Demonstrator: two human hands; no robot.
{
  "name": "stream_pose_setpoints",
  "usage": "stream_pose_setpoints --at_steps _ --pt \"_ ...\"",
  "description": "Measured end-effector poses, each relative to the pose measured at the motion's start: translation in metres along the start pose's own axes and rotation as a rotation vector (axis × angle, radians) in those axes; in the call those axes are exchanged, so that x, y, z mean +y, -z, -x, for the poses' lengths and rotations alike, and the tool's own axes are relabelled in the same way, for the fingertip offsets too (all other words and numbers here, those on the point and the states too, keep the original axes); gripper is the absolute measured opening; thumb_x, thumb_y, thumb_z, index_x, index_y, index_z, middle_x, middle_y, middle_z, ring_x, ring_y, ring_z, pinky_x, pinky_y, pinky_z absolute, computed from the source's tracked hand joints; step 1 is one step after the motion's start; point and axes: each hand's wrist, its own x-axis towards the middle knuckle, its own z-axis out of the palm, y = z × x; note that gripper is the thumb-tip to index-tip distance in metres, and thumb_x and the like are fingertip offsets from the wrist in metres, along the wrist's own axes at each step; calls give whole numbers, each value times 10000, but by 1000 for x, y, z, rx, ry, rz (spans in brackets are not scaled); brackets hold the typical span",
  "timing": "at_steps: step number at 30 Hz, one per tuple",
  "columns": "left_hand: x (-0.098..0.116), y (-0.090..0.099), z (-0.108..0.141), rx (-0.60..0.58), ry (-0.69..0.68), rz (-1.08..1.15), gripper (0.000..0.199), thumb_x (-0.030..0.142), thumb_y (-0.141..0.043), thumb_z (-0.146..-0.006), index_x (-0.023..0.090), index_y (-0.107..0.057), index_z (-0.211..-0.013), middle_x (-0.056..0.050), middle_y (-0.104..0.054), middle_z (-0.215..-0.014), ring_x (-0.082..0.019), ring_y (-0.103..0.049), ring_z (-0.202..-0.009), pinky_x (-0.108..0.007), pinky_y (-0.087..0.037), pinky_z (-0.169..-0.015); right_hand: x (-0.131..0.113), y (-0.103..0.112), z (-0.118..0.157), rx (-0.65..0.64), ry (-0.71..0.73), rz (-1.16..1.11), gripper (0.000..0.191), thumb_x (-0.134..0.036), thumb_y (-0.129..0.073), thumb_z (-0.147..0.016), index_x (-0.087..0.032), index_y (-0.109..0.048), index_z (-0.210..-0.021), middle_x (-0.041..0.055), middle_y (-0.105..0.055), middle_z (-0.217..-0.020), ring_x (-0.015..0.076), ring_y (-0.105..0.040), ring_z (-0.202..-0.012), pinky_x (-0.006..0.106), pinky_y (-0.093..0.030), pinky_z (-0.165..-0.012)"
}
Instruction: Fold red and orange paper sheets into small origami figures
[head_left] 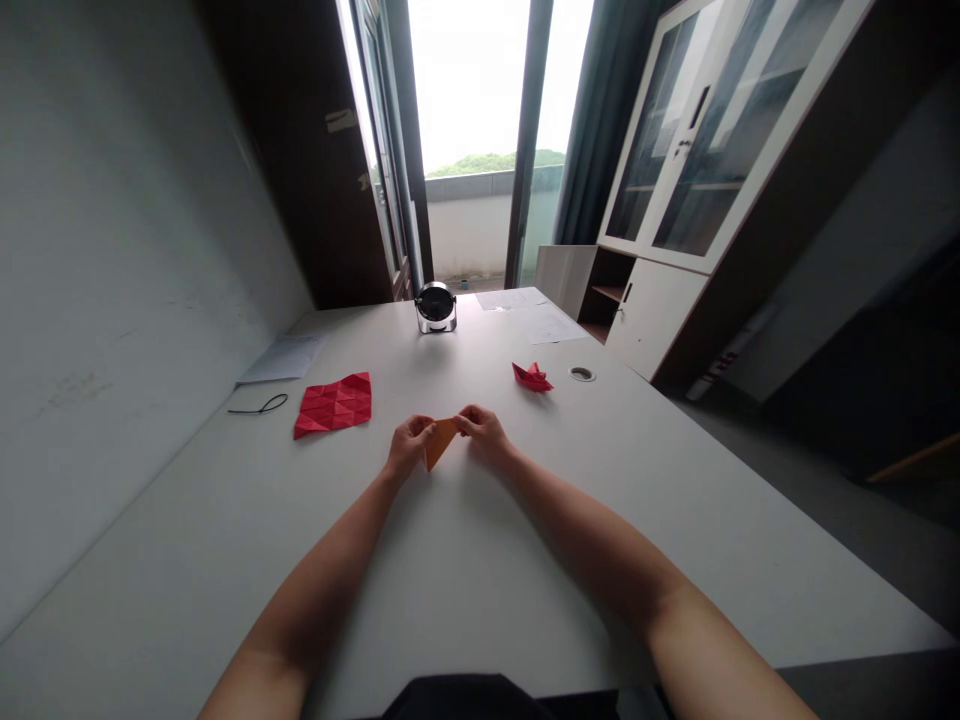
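Observation:
An orange piece of folded paper (441, 441), roughly a triangle with its point downward, is held up between my two hands above the white table. My left hand (410, 443) pinches its left upper edge between thumb and fingers. At the upper right corner, my right hand (480, 428) pinches it in the same way. The fingers cover both upper corners of the paper. To the right lies a folded red paper boat (532, 377). On the left, a red sheet of creased paper (334, 405) is spread out on the table.
A small round black device on a silver stand (436, 306) stands toward the back of the white table (465, 580). A black cable tie (259, 405) and white papers (281, 358) lie at the left. A round cable hole (582, 374) sits near the right edge.

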Motion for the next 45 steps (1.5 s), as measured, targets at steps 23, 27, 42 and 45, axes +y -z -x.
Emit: stream_pose_setpoints --at_steps 23,27,42,45 --pt "4 1 -2 -52 -5 -83 327 490 -648 -824 169 -683 -871 -20 -635 -744 -153 -553 -672 -256 -434 -618 -6 -7 4 -52 -26 -20 465 -592 -549 -882 -178 -608 -680 20 -586 -596 143 -530 -562 275 -423 -584" --pt "4 1 -3 -10 -8 -115 325 496 -585 -858 180 -658 -857 -6 -589 -687 -142 -506 -604 -254 -411 -565 -11 -7 5 -75 -34 -23 524 -660 -520 -870 -182 -601 -670 34 -600 -617 152 -544 -579 283 -442 -599" --pt "-3 2 -6 13 28 -33 267 458 -540 -866 193 -576 -871 18 -519 -660 -133 -476 -572 -260 -406 -563 -13 -5 8 -238 2 34 346 -511 -652 -828 -167 -660 -795 23 -636 -707 149 -574 -650 258 -446 -626" --pt "-1 2 -5 12 31 -44 272 462 -542 -864 192 -578 -861 11 -538 -677 -133 -484 -579 -260 -408 -566 -11 -8 8 -240 -10 55 264 -434 -664 -793 -171 -666 -824 22 -653 -728 152 -589 -654 260 -467 -628"
